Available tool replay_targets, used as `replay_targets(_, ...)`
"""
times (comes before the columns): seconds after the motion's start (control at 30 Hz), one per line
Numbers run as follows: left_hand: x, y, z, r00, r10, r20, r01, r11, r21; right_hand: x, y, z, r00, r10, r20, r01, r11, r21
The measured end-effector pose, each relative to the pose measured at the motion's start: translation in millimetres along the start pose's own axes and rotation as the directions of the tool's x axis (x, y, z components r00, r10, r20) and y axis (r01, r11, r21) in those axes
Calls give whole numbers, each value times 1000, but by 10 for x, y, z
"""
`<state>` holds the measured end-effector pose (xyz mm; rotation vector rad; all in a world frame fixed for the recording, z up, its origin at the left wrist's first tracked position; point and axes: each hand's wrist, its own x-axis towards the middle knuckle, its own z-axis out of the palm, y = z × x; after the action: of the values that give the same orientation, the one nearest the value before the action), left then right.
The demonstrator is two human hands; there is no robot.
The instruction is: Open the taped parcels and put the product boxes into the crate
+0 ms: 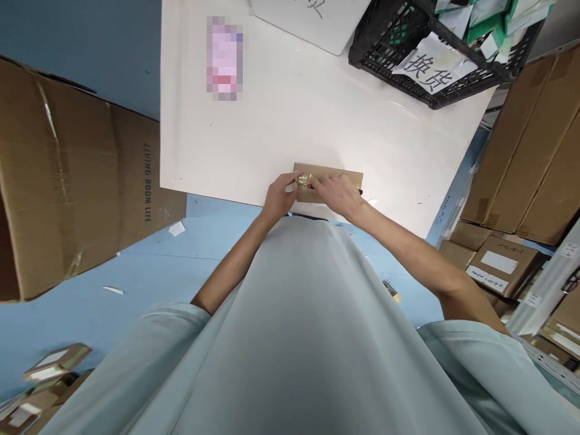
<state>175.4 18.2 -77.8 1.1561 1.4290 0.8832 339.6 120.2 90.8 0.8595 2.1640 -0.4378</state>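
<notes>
A small flat cardboard box (330, 170) lies near the front edge of the white table, with shiny clear tape at its left end. My left hand (278, 196) grips that left end, thumb and fingers bent against it. Over the middle of the box is my right hand (339, 192), its fingers closed round a slim red-and-black tool (310, 186). A red bit shows by the fingertips and a black end pokes out at the wrist side; the palm hides the rest, so its exact kind is unclear.
On the white table (254, 133) a black plastic crate (394, 72) of green-and-white packets stands at the back right, beside a white board (312, 21). A blurred pink item (225, 57) lies at the back left. Large cartons (86, 169) flank the left; boxes fill shelves (502, 263) right.
</notes>
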Motion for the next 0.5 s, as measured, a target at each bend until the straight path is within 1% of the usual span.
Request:
replay_targets(0.07,3,8,-5,1000,0,-3,0,1000,17,-6,19,42,1000,7,-14,-6,1000,23)
replay_targets(0.13,8,10,-7,1000,-3,-6,3,999,35,-29,73,99,999,39,-11,-39,998,43)
replay_targets(0.27,4,9,-2,1000,-25,-6,25,998,63,-145,258,251,994,109,2,-109,991,78)
replay_targets(0.4,-13,13,9,999,-38,-15,39,997,64,-350,529,434,991,129,-17,-127,986,112)
replay_targets(0.5,-10,19,21,998,-38,-41,41,997,60,-558,809,608,981,194,2,-193,974,117)
